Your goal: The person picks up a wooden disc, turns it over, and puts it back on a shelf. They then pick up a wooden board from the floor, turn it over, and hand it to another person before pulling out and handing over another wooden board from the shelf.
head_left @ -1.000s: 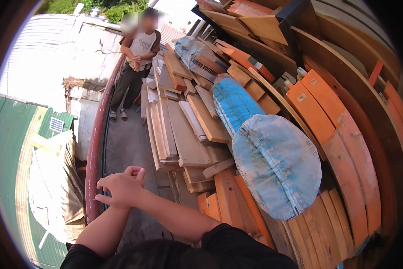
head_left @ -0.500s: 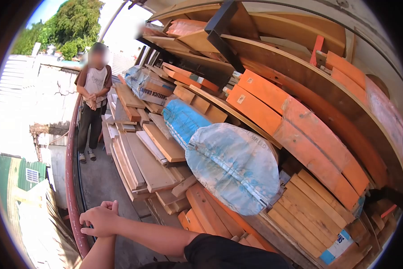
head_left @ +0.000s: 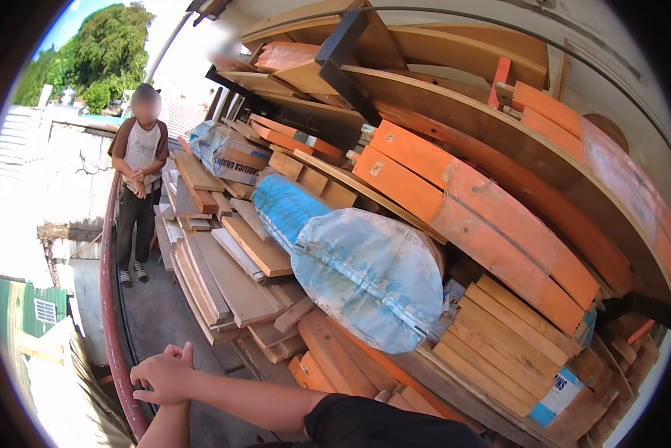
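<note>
My right hand (head_left: 161, 375) lies across the lower left, its forearm reaching in from a black sleeve. The thumb points up, and the fingers are loosely bent and apart, with no object visible in them. Beneath the right wrist, my left forearm (head_left: 167, 427) crosses, touching or nearly so. My left hand is hidden behind the right one, so its fingers do not show. Closest to the hands are a reddish railing (head_left: 111, 321) on the left and the grey walkway floor (head_left: 156, 321).
Wooden boards (head_left: 235, 276) are stacked along the right side of the walkway. Blue-and-white sacks (head_left: 369, 276) cover part of the pile. Orange panels (head_left: 477, 216) lie on racks held by a black bracket (head_left: 343, 63). A person (head_left: 138, 179) stands farther down the walkway, hands together.
The view has shifted slightly, so the stacks and the standing person appear a little farther left. My crossed arms keep nearly the same pose.
</note>
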A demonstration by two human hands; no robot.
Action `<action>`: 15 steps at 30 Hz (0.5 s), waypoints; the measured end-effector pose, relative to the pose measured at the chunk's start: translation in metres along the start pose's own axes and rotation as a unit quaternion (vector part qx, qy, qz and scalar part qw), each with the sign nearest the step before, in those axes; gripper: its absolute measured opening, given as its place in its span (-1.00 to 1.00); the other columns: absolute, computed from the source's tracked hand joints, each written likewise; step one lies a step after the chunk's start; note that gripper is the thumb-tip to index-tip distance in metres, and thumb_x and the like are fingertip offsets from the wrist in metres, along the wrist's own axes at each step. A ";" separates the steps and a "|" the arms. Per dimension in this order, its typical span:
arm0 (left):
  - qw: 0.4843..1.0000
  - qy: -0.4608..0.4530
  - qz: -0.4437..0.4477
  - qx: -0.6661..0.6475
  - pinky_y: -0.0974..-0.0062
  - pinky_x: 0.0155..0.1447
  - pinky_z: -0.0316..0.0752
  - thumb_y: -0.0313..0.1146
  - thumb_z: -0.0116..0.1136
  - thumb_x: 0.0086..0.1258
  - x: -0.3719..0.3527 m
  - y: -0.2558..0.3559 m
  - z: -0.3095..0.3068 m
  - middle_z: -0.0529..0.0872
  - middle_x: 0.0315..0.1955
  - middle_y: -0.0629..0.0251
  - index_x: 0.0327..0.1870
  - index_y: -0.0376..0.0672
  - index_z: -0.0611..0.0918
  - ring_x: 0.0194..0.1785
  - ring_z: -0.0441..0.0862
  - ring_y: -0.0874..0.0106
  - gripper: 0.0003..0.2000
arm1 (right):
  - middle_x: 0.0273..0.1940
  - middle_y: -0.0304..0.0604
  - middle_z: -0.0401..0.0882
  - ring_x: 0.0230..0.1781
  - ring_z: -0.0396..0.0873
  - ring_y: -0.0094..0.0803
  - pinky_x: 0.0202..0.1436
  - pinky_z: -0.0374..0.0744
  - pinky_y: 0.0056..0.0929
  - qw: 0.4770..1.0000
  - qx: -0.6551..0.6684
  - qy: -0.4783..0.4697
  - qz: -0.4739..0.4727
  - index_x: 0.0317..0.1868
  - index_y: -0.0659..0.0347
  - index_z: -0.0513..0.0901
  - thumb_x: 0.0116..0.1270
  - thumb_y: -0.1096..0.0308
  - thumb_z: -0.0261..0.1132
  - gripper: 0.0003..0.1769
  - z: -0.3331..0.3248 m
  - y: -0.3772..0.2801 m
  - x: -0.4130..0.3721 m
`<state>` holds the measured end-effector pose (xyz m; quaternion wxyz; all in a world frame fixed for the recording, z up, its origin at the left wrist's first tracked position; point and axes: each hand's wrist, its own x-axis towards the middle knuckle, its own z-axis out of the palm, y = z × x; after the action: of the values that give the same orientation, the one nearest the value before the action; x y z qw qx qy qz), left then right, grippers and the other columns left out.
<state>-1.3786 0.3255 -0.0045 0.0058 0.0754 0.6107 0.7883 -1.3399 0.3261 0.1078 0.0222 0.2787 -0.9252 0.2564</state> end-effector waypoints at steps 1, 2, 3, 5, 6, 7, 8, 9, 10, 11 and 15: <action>1.000 -0.002 -0.001 0.002 0.30 -0.04 0.53 -0.02 0.30 0.48 -0.001 -0.001 -0.001 0.68 -0.38 0.33 -0.09 -0.11 0.66 -0.34 0.62 0.41 -0.68 | -0.38 -0.07 0.72 -0.33 0.72 -0.10 -0.14 0.61 -0.13 1.000 0.001 0.001 0.002 -0.22 0.25 0.73 0.22 0.18 0.49 -0.70 -0.001 -0.001 -0.001; 1.000 -0.003 -0.002 0.002 0.30 -0.04 0.53 -0.02 0.30 0.48 -0.001 -0.001 0.000 0.68 -0.39 0.33 -0.09 -0.11 0.66 -0.34 0.62 0.41 -0.68 | -0.39 -0.07 0.72 -0.33 0.72 -0.10 -0.13 0.61 -0.12 1.000 0.002 0.002 0.003 -0.22 0.25 0.73 0.22 0.18 0.49 -0.70 -0.001 -0.002 -0.002; 1.000 -0.004 -0.001 0.003 0.30 -0.05 0.53 -0.02 0.30 0.48 -0.002 0.000 0.000 0.68 -0.39 0.33 -0.10 -0.11 0.66 -0.35 0.62 0.41 -0.68 | -0.39 -0.07 0.72 -0.33 0.72 -0.10 -0.12 0.61 -0.12 1.000 0.004 0.002 0.005 -0.23 0.25 0.73 0.22 0.18 0.49 -0.70 -0.001 -0.003 -0.003; 1.000 -0.007 -0.001 0.005 0.30 -0.06 0.53 -0.02 0.31 0.48 -0.004 0.001 0.000 0.68 -0.40 0.33 -0.11 -0.11 0.66 -0.36 0.62 0.41 -0.69 | -0.38 -0.07 0.72 -0.32 0.72 -0.09 -0.11 0.61 -0.10 1.000 -0.008 0.008 0.005 -0.22 0.24 0.73 0.23 0.16 0.48 -0.70 -0.003 -0.006 -0.005; 1.000 -0.009 -0.001 0.007 0.31 -0.06 0.53 -0.03 0.31 0.48 -0.006 0.002 -0.002 0.68 -0.40 0.34 -0.11 -0.11 0.67 -0.36 0.62 0.41 -0.69 | -0.38 -0.07 0.72 -0.31 0.72 -0.08 -0.10 0.61 -0.09 1.000 -0.012 0.008 0.005 -0.22 0.24 0.73 0.23 0.16 0.47 -0.70 -0.001 -0.008 -0.007; 1.000 -0.008 -0.003 0.009 0.31 -0.06 0.53 -0.03 0.31 0.48 -0.007 0.003 -0.002 0.68 -0.41 0.34 -0.12 -0.11 0.67 -0.36 0.62 0.41 -0.69 | -0.36 -0.08 0.72 -0.28 0.73 -0.08 -0.07 0.61 -0.09 1.000 -0.018 0.002 0.009 -0.20 0.24 0.72 0.25 0.15 0.47 -0.69 -0.001 -0.008 -0.007; 1.000 -0.007 -0.003 0.010 0.31 -0.07 0.53 -0.03 0.31 0.48 -0.009 0.004 -0.005 0.68 -0.41 0.34 -0.12 -0.11 0.67 -0.37 0.62 0.41 -0.69 | -0.35 -0.10 0.73 -0.25 0.73 -0.08 -0.03 0.61 -0.09 1.000 -0.024 -0.005 0.011 -0.18 0.23 0.72 0.26 0.13 0.46 -0.68 -0.001 -0.006 -0.008; 1.000 -0.007 -0.004 0.013 0.31 -0.07 0.53 -0.03 0.31 0.48 -0.011 0.004 -0.006 0.69 -0.41 0.34 -0.13 -0.11 0.67 -0.37 0.62 0.41 -0.69 | -0.33 -0.11 0.73 -0.22 0.73 -0.08 0.00 0.60 -0.09 0.999 -0.030 -0.013 0.014 -0.15 0.22 0.72 0.27 0.12 0.45 -0.67 -0.001 -0.006 -0.008; 1.000 -0.009 -0.004 0.015 0.31 -0.08 0.53 -0.03 0.32 0.48 -0.013 0.006 -0.007 0.69 -0.42 0.34 -0.13 -0.11 0.67 -0.38 0.62 0.41 -0.69 | -0.32 -0.11 0.74 -0.21 0.73 -0.08 0.00 0.61 -0.10 0.999 -0.031 -0.016 0.016 -0.15 0.22 0.72 0.28 0.12 0.45 -0.67 -0.002 -0.007 -0.009; 1.000 -0.011 -0.004 0.017 0.31 -0.08 0.54 -0.03 0.32 0.48 -0.014 0.007 -0.008 0.69 -0.42 0.34 -0.14 -0.11 0.68 -0.38 0.62 0.41 -0.70 | -0.32 -0.11 0.75 -0.20 0.73 -0.08 0.01 0.61 -0.10 0.999 -0.033 -0.016 0.019 -0.15 0.21 0.72 0.28 0.12 0.45 -0.67 -0.004 -0.009 -0.010; 0.999 -0.019 -0.001 0.028 0.32 -0.10 0.54 -0.04 0.32 0.48 -0.015 0.011 -0.008 0.69 -0.44 0.35 -0.16 -0.11 0.68 -0.40 0.62 0.40 -0.70 | -0.29 -0.11 0.76 -0.18 0.74 -0.08 0.02 0.61 -0.11 0.999 -0.033 -0.011 0.028 -0.14 0.19 0.73 0.29 0.11 0.44 -0.68 -0.005 -0.010 -0.013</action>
<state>-1.3642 0.3131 0.0026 0.0160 0.0900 0.6324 0.7693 -1.3241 0.3285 0.1141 0.0141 0.2541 -0.9409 0.2237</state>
